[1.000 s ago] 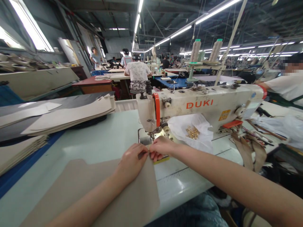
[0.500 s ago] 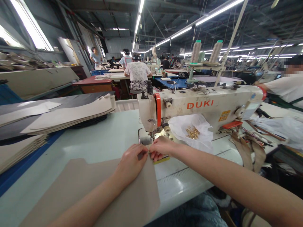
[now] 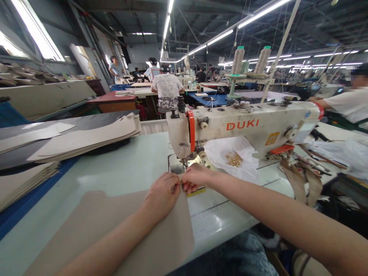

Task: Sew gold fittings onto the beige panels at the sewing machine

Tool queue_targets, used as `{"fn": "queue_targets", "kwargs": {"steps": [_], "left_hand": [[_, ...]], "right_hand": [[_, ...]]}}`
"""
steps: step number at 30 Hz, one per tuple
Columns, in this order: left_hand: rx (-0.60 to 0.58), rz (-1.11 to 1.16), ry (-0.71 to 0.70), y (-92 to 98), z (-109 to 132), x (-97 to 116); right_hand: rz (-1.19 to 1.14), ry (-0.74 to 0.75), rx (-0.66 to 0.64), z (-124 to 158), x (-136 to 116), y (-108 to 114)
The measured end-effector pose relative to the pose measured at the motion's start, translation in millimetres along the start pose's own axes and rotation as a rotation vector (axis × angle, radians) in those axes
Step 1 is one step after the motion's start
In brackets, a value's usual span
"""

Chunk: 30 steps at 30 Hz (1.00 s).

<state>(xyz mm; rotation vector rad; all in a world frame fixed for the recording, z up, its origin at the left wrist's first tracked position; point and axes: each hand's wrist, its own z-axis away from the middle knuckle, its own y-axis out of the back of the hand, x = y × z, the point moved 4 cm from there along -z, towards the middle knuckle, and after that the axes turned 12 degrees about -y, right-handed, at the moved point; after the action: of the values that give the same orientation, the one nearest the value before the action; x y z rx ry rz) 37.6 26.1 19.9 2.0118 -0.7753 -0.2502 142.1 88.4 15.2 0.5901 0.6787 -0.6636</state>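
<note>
A flat beige panel (image 3: 120, 226) lies on the pale sewing table (image 3: 126, 168) in front of me. My left hand (image 3: 162, 193) rests on the panel's far right corner, fingers curled and pinching its edge. My right hand (image 3: 195, 177) meets it from the right, fingers also closed on that same edge, just in front of the needle of the white DUKI sewing machine (image 3: 244, 126). A small yellow guide (image 3: 197, 191) shows under my right hand.
A stack of beige and dark cut panels (image 3: 77, 140) lies at the left. A white bag with gold metal parts (image 3: 234, 159) sits under the machine arm; beige straps (image 3: 301, 182) hang at the right. Two thread cones (image 3: 250, 61) stand behind. Other workers sit beyond.
Both hands have edged slightly up toward the needle with the panel corner; otherwise nothing has moved.
</note>
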Motion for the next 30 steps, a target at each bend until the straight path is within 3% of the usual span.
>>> {"fn": "queue_targets", "kwargs": {"steps": [5,11,13,17,19,26,30], "left_hand": [[-0.032,-0.007,0.015,0.1,-1.2,-0.7],[-0.036,0.019,0.012,0.0,-1.3,-1.0],[-0.038,0.024,0.013,-0.1,-1.3,-0.7],[-0.019,0.012,0.005,0.4,-1.6,0.3],[-0.005,0.014,0.0,0.7,-1.6,0.3],[-0.027,0.016,-0.018,-0.1,-0.6,-1.6],[-0.034,0.004,-0.043,-1.4,0.4,-2.2]], "right_hand": [[0.235,0.118,0.085,2.0,-3.3,2.2],[0.48,0.393,0.342,27.9,13.5,13.6],[0.628,0.547,0.372,42.3,23.4,12.5],[1.181,1.036,0.385,68.8,41.1,-1.4],[1.306,1.178,0.379,74.1,45.3,-5.1],[1.393,1.356,0.355,67.8,37.0,-15.0],[1.345,1.336,0.364,60.7,36.4,-19.7]]}}
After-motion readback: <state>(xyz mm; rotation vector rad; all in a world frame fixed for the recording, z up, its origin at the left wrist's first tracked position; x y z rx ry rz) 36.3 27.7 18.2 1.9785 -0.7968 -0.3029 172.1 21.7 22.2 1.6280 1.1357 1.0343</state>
